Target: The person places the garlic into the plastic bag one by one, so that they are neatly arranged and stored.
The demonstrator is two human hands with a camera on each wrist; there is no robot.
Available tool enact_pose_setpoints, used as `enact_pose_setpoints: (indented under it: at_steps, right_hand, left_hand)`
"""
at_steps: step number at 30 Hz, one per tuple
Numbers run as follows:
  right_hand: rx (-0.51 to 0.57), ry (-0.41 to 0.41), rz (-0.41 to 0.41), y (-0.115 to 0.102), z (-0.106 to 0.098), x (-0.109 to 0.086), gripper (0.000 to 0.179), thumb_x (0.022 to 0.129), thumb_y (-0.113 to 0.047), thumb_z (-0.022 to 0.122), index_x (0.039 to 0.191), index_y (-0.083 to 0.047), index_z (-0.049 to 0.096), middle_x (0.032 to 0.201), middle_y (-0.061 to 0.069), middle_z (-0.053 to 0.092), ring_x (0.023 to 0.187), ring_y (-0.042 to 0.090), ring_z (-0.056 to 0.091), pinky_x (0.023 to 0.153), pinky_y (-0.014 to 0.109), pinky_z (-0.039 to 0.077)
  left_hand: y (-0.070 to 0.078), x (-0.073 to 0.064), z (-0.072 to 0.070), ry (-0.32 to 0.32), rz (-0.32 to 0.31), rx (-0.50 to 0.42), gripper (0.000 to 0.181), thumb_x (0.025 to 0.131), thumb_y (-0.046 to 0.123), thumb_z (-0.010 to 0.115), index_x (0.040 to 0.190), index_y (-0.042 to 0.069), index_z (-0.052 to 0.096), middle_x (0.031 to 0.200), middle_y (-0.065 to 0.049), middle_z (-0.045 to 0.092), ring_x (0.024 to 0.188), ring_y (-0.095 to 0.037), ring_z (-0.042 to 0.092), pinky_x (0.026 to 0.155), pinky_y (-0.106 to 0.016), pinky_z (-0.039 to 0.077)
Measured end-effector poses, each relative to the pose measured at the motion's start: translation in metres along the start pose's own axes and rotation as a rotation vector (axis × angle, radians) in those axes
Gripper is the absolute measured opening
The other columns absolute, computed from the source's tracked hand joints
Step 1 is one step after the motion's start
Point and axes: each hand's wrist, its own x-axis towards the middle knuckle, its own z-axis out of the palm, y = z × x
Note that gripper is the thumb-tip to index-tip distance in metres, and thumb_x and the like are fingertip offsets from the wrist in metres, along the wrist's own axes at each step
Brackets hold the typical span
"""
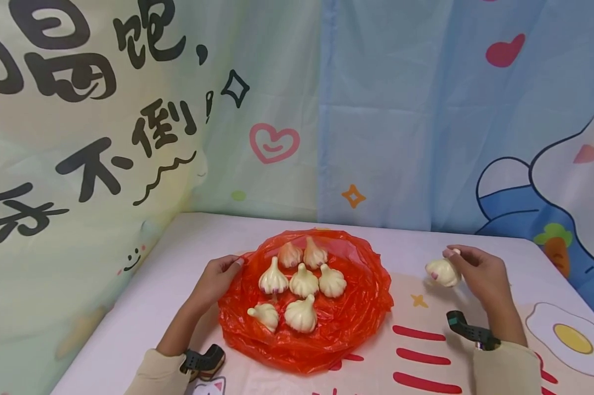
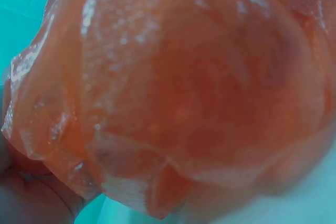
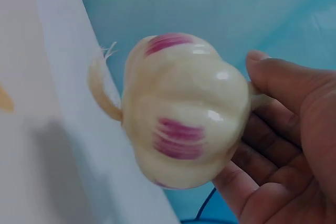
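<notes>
A red plastic bag (image 1: 346, 334) lies spread on the table with its mouth open upward, and several garlic bulbs (image 1: 300, 314) sit inside it. At the bag's left rim, my left hand (image 1: 221, 280) pinches the plastic between thumb and fingers. In the left wrist view the red plastic fills most of the picture, with part of the left hand (image 2: 39, 195) at the lower left. Off to the right of the bag, my right hand (image 1: 484, 274) holds one garlic bulb (image 3: 184, 114) by its stem, above the table. That bulb is cream-coloured with purple streaks.
The white table (image 1: 198, 236) has a printed cloth (image 1: 425, 343) over its front part. Behind it hangs a printed curtain (image 1: 385, 137). Black wrist cameras (image 1: 469, 329) are strapped to both wrists.
</notes>
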Motion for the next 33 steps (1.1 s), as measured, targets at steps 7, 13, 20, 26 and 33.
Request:
enact_pose_setpoints:
  at_steps: [7, 13, 20, 26, 33]
  right_hand:
    - [-0.011, 0.022, -0.074, -0.023, 0.0, -0.009, 0.077, 0.09, -0.065, 0.05, 0.139, -0.005, 0.052, 0.136, 0.025, 0.05, 0.123, 0.043, 0.046, 0.093, 0.059, 0.045]
    - [-0.026, 0.044, -0.137, -0.036, 0.001, -0.015, 0.07, 0.093, -0.06, 0.051, 0.136, -0.005, 0.056, 0.133, 0.024, 0.054, 0.121, 0.042, 0.049, 0.089, 0.048, 0.052]
    - [-0.003, 0.027, -0.253, -0.049, 0.012, -0.024, 0.06, 0.094, -0.053, 0.056, 0.131, -0.005, 0.06, 0.126, 0.022, 0.058, 0.116, 0.041, 0.054, 0.073, 0.013, 0.049]
    - [-0.012, 0.012, -0.315, -0.06, 0.023, -0.029, 0.058, 0.094, -0.051, 0.057, 0.128, -0.005, 0.062, 0.121, 0.021, 0.062, 0.11, 0.04, 0.058, 0.08, 0.029, 0.053]
    - [0.02, 0.023, -0.358, -0.071, 0.027, -0.036, 0.053, 0.093, -0.05, 0.06, 0.124, -0.006, 0.065, 0.118, 0.017, 0.065, 0.108, 0.036, 0.06, 0.076, 0.017, 0.051]
  left_hand:
    - [0.001, 0.0, -0.001, 0.006, -0.005, 0.011, 0.029, 0.1, 0.03, 0.054, 0.117, 0.01, 0.066, 0.1, -0.007, 0.069, 0.074, -0.025, 0.068, 0.068, -0.035, 0.058]
    - [0.001, 0.0, -0.002, 0.007, 0.001, 0.017, 0.028, 0.1, 0.028, 0.053, 0.116, 0.01, 0.067, 0.1, -0.007, 0.068, 0.075, -0.026, 0.067, 0.068, -0.035, 0.058]
    - [0.0, -0.001, -0.001, 0.002, 0.001, 0.006, 0.029, 0.1, 0.03, 0.054, 0.115, 0.01, 0.067, 0.098, -0.007, 0.069, 0.073, -0.026, 0.067, 0.068, -0.035, 0.058]
    - [0.0, -0.001, 0.0, 0.004, 0.008, 0.005, 0.03, 0.1, 0.031, 0.054, 0.116, 0.01, 0.067, 0.098, -0.007, 0.069, 0.073, -0.025, 0.067, 0.068, -0.035, 0.058]
    - [0.002, 0.0, 0.001, 0.008, 0.0, 0.014, 0.03, 0.1, 0.031, 0.054, 0.117, 0.01, 0.066, 0.099, -0.007, 0.069, 0.073, -0.025, 0.067, 0.068, -0.035, 0.058]
